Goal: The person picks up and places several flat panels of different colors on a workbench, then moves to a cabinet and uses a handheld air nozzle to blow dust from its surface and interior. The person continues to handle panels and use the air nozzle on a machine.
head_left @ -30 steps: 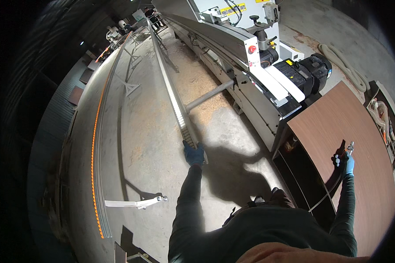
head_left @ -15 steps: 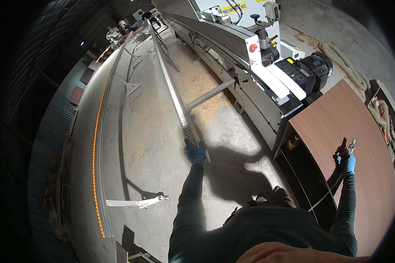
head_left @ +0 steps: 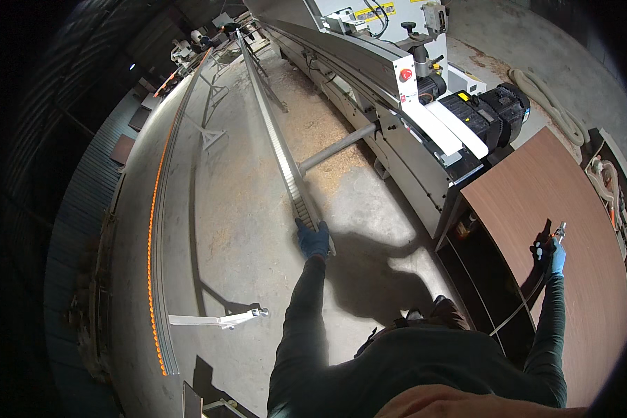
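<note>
My left hand [head_left: 313,241], in a blue glove, is closed over the near end of a long metal rail [head_left: 285,167] lined with pale rollers, with thumb and fingers on either side of it. At the right, my right hand [head_left: 558,259], gloved in lighter blue, grips a small silver-tipped metal hand tool [head_left: 560,228]; its exact kind is hard to make out. That hand is over a brown wood-grain panel [head_left: 522,181], which forms the top of a dark open-fronted cabinet [head_left: 477,272].
A long machine [head_left: 411,150] with black motors [head_left: 481,115] and a red button [head_left: 405,74] stands ahead right. A rail with orange rollers [head_left: 153,223] runs along the left, on a white support arm [head_left: 216,320]. Sawdust [head_left: 320,132] covers some floor. A person [head_left: 228,28] is far off.
Both hands keep their places, with the left still on the rail and the right still gripping the tool. Far away, the person has bent lower.
</note>
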A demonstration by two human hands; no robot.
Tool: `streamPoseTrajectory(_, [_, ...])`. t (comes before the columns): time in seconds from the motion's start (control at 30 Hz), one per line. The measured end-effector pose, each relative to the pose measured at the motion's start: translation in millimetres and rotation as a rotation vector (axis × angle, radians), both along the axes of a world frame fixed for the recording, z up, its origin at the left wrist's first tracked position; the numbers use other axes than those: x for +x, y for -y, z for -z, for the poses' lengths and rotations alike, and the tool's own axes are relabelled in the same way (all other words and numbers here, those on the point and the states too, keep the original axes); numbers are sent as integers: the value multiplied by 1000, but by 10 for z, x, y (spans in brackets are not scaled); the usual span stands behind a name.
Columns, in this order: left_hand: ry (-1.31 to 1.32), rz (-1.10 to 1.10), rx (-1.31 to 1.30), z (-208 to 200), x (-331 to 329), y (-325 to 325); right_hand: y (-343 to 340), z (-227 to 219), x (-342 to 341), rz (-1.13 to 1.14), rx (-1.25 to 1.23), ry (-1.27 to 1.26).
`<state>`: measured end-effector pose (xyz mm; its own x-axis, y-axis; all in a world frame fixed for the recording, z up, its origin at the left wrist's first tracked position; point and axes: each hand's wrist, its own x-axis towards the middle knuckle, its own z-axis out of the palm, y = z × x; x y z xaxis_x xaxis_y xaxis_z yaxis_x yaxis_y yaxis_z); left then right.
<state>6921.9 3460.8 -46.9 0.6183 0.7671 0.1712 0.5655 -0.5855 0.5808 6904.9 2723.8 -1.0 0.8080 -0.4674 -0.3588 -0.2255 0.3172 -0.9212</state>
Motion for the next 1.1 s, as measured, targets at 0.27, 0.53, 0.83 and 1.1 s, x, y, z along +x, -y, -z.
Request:
streamPoseTrajectory(0.27, [-52, -4, -54, -89, -1, 23, 133, 147, 36, 19, -228, -31])
streamPoseTrajectory(0.53, [-7, 21, -5, 2, -20, -9, 197, 266, 56, -89, -268, 31])
streamPoseTrajectory(0.83, [-71, 0, -37, -88, 2, 21, 282, 316, 64, -161, -716, 65])
streamPoseTrajectory(1.1, [-57, -4, -77, -177, -11, 97, 156, 163, 16, 2, -32, -18])
